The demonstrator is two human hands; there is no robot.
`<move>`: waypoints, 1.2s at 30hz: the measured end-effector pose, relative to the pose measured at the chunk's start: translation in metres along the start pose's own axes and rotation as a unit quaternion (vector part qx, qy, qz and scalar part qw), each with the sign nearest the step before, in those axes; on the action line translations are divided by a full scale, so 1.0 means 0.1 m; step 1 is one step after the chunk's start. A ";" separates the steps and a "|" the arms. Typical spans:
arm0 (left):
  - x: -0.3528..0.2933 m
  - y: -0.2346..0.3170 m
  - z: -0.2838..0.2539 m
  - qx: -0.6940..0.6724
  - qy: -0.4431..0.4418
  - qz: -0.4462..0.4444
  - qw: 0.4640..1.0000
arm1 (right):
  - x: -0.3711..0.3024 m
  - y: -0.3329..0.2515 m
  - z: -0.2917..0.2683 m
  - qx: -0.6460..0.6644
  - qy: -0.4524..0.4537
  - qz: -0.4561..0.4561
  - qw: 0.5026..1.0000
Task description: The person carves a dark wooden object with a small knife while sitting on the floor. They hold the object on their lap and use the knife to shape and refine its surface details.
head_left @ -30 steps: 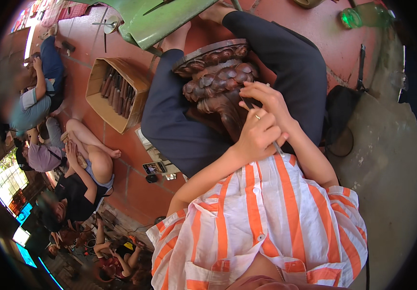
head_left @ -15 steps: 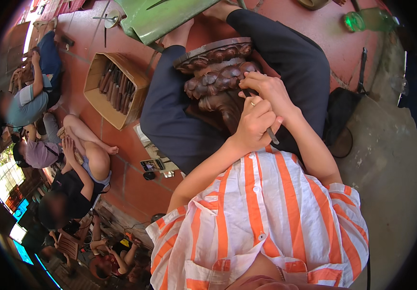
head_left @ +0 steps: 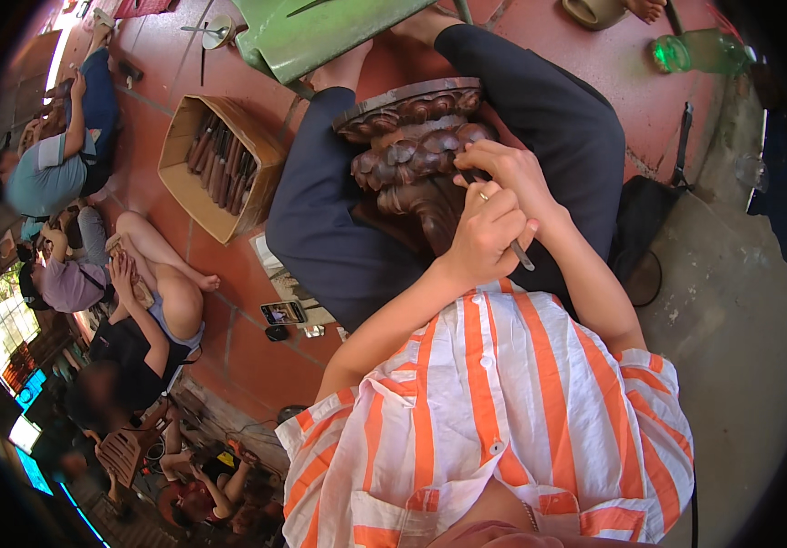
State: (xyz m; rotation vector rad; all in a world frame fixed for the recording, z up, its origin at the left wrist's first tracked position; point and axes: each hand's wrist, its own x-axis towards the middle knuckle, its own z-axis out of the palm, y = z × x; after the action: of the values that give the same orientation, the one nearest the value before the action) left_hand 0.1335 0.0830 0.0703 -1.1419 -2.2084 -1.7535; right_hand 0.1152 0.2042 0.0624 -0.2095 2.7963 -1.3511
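A dark brown carved wooden piece (head_left: 412, 155) stands between my legs, with a flat-edged top, a band of rounded lobes and a curving stem below. My left hand (head_left: 489, 233) is closed around a slim carving tool (head_left: 524, 257), whose flat metal end sticks out below the fist, towards my shirt. Farther up, my right hand (head_left: 506, 173) curls over the tool's dark upper part, its fingertips at the right side of the lobed band. The tool's tip against the wood is hidden by my fingers.
A cardboard box (head_left: 179, 178) with several wooden-handled tools stands left on the tiled floor. Beyond my feet is a green plastic stool (head_left: 330, 36). A phone (head_left: 284, 312) lies by my left leg, a green bottle (head_left: 699, 53) far right. Several people sit at left.
Both hands keep their hold on the carving tool and have barely shifted. The whole view has moved slightly. A bare foot shows more at the far right.
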 end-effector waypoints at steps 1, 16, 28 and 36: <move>-0.02 0.04 0.02 -0.004 -0.001 -0.004 1.000 | -0.03 0.03 -0.01 0.008 -0.011 -0.001 1.000; -0.08 0.02 0.04 0.011 0.018 0.010 1.000 | 0.02 0.02 -0.01 -0.052 -0.022 -0.046 0.997; 0.05 0.02 0.00 0.017 0.037 0.007 0.999 | 0.15 -0.04 -0.13 -0.036 -0.059 -0.056 0.996; 0.07 0.07 0.02 0.012 0.037 -0.004 0.999 | 0.11 0.01 -0.08 -0.036 -0.051 -0.055 0.997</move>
State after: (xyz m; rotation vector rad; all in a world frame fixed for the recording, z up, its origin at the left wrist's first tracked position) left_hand 0.1333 0.0884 0.0788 -1.0477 -2.1880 -1.7377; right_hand 0.1033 0.2096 0.0669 -0.4261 2.7886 -1.2216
